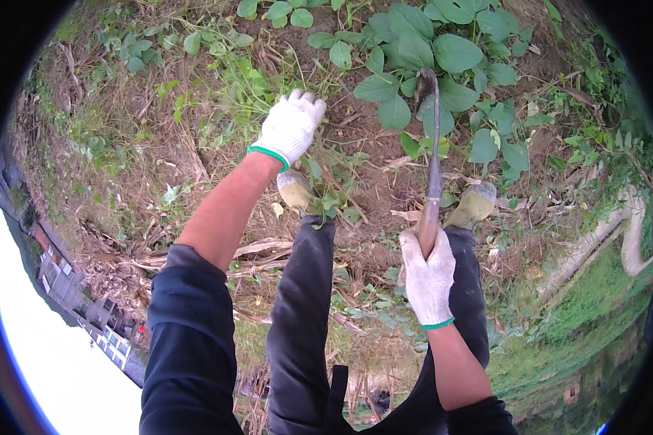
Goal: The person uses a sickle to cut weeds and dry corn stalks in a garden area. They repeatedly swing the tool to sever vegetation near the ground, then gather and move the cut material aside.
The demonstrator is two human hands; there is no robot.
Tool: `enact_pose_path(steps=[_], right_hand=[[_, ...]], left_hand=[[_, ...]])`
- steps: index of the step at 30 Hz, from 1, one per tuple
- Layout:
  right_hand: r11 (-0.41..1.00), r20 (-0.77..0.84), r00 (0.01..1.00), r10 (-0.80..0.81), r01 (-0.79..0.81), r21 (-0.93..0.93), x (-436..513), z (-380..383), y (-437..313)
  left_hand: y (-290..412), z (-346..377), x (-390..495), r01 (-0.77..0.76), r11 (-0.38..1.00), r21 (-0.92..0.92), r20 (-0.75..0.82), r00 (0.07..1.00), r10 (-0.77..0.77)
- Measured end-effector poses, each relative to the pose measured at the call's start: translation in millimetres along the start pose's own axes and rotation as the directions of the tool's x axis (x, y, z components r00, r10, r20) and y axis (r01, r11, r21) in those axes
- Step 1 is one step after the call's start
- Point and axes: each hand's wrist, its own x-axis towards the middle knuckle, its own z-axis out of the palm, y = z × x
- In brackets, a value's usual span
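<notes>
My left hand (294,122) wears a white knitted glove with a green cuff. Its fingers are curled over thin-stemmed green weeds (250,81), which spread out to its left; the fingertips are hidden. In my right hand (429,277), gloved alike, is the wooden handle of a short hand hoe (434,179). The hoe's metal neck runs away from me to a soil-darkened blade (426,89). That blade lies against the broad leaves of a leafy green plant (413,49), which partly surround it.
My shoes (296,191) stand apart on brown soil strewn with dry stalks (261,250). More low plants (503,144) grow at the right. A pale path (582,244) and grass slope lie farther right; buildings (81,293) show at the far left.
</notes>
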Motion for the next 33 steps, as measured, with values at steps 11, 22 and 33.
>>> enact_pose_path(steps=[11, 22, 33], right_hand=[[0.998, 0.015, 0.998, 0.054, -0.054, -0.044, 6, 0, -7], [0.994, 0.044, 0.997, 0.064, -0.068, 0.082, 6, 4, -15], [0.999, -0.021, 0.999, -0.032, 0.031, -0.028, 8, 14, -11]], left_hand=[[189, 65, -68, 0.648, 0.048, -0.760, 0.539, 0.670, -0.510], [50, -3, -66, 0.406, 0.043, -0.913, 0.094, 0.312, -0.945], [-79, 45, 111, 0.527, 0.312, -0.791, 0.097, 0.611, -0.786]])
